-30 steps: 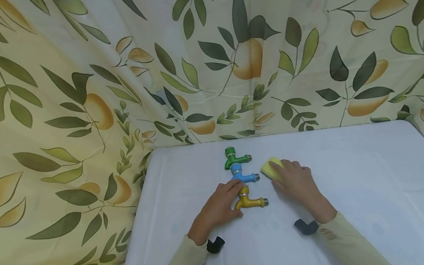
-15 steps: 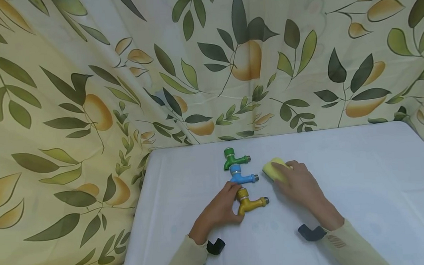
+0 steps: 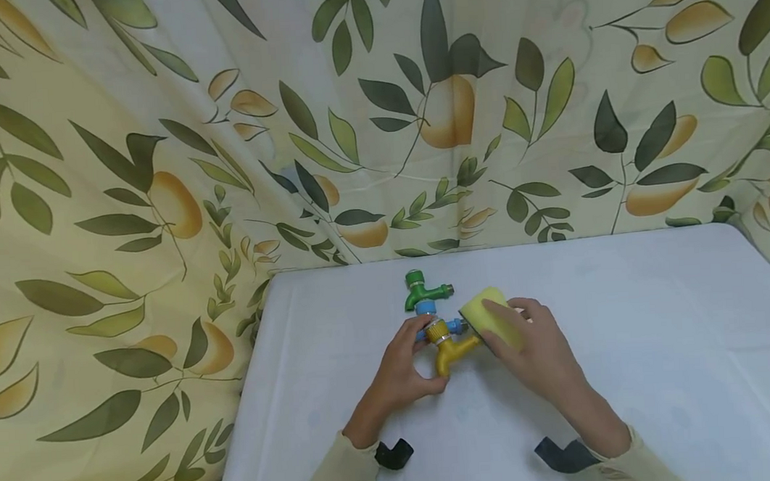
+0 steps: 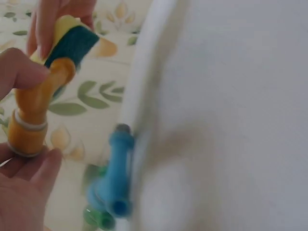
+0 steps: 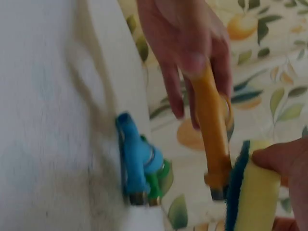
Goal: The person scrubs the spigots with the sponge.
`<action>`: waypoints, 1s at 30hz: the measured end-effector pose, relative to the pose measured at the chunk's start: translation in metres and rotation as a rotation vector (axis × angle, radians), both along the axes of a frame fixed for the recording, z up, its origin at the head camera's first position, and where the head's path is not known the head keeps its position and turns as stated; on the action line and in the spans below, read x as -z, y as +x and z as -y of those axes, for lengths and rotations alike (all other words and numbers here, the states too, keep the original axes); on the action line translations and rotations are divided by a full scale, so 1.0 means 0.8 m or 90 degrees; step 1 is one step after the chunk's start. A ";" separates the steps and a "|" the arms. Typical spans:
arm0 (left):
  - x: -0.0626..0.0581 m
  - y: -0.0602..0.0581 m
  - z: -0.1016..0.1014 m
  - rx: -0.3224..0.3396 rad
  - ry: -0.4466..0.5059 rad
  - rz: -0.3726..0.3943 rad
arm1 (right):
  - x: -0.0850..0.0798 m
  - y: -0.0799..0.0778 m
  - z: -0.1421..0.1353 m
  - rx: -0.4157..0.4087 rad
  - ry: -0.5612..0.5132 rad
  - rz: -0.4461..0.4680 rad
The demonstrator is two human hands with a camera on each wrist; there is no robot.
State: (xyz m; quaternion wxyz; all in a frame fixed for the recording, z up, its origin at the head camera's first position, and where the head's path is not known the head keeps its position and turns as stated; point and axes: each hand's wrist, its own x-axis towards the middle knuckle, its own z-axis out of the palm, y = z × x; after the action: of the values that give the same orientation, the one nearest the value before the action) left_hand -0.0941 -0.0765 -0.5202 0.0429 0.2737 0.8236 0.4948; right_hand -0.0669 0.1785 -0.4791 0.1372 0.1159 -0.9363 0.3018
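Observation:
My left hand (image 3: 398, 367) grips a yellow tap (image 3: 452, 352) between thumb and fingers, holding it up off the table. In my right hand (image 3: 539, 348) is a sponge (image 3: 493, 313), yellow with a dark green scouring side. That green side (image 4: 76, 44) faces the tap and meets it near its threaded inlet end, as the right wrist view shows at the yellow tap (image 5: 211, 139). Behind the yellow tap a blue tap (image 3: 425, 308) lies on the table, partly hidden by it. A green tap (image 3: 420, 291) lies just beyond the blue one.
A white-covered table (image 3: 657, 328) carries the taps. Behind it and along the left hangs a curtain (image 3: 381, 161) printed with leaves and fruit. Black bands sit at both wrists, the left band (image 3: 394, 454) and the right band (image 3: 566, 455).
My left hand has taken hold of the yellow tap, lifted it and tilted its inlet end upward. My right hand first drew back slightly, then brought the sponge leftward onto the tap.

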 end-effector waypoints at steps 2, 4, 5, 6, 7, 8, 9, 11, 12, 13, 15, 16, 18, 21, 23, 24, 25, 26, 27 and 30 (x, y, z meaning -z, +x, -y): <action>-0.006 0.000 -0.002 0.000 0.031 -0.028 | -0.003 0.005 0.006 -0.024 0.018 -0.063; -0.011 0.000 -0.004 -0.002 0.048 -0.051 | -0.006 0.007 0.008 -0.027 0.028 -0.115; -0.014 0.001 -0.004 -0.005 0.051 -0.066 | -0.008 0.007 0.009 -0.023 0.029 -0.130; -0.015 0.001 -0.005 -0.008 0.054 -0.080 | -0.010 0.007 0.010 -0.015 0.029 -0.142; -0.017 0.002 -0.006 -0.012 0.052 -0.098 | -0.012 0.007 0.010 -0.007 0.027 -0.149; -0.018 0.002 -0.006 -0.017 0.050 -0.116 | -0.014 0.008 0.011 -0.005 0.027 -0.152; -0.020 0.002 -0.007 -0.022 0.047 -0.137 | -0.016 0.009 0.012 -0.014 0.026 -0.158; -0.022 0.003 -0.008 -0.029 0.040 -0.174 | -0.020 0.012 0.015 -0.048 0.030 -0.172; -0.023 0.003 -0.009 -0.030 0.039 -0.191 | -0.022 0.013 0.015 -0.060 0.030 -0.178; -0.025 0.003 -0.009 -0.031 0.037 -0.205 | -0.023 0.013 0.015 -0.063 0.032 -0.186; -0.028 0.003 -0.011 -0.031 0.033 -0.225 | -0.025 0.012 0.014 -0.046 0.023 -0.196; -0.030 0.003 -0.011 -0.031 0.029 -0.235 | -0.025 0.010 0.014 -0.028 0.012 -0.195; -0.034 0.003 -0.012 -0.030 0.021 -0.253 | -0.026 0.008 0.016 -0.005 0.000 -0.188; -0.039 0.002 -0.013 -0.028 0.013 -0.274 | -0.027 0.010 0.020 -0.064 0.008 -0.196; -0.041 0.002 -0.014 -0.029 0.015 -0.283 | -0.029 0.011 0.022 -0.105 0.020 -0.210; -0.041 0.002 -0.014 -0.030 0.018 -0.286 | -0.030 0.011 0.023 -0.111 0.019 -0.216; -0.042 0.002 -0.014 -0.030 0.020 -0.287 | -0.031 0.010 0.023 -0.104 0.016 -0.221; -0.043 0.002 -0.015 -0.029 0.023 -0.286 | -0.031 0.009 0.022 -0.090 0.012 -0.225; -0.043 0.002 -0.015 -0.028 0.027 -0.286 | -0.032 0.008 0.022 -0.073 0.004 -0.228; -0.047 0.002 -0.015 -0.024 0.033 -0.295 | -0.035 0.010 0.022 -0.084 0.003 -0.225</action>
State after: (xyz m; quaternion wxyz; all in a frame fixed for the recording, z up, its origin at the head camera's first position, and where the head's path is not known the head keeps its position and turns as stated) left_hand -0.0925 -0.0645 -0.4828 -0.1636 0.3659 0.8033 0.4406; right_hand -0.0591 0.1605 -0.4512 0.2791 0.2289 -0.8886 0.2830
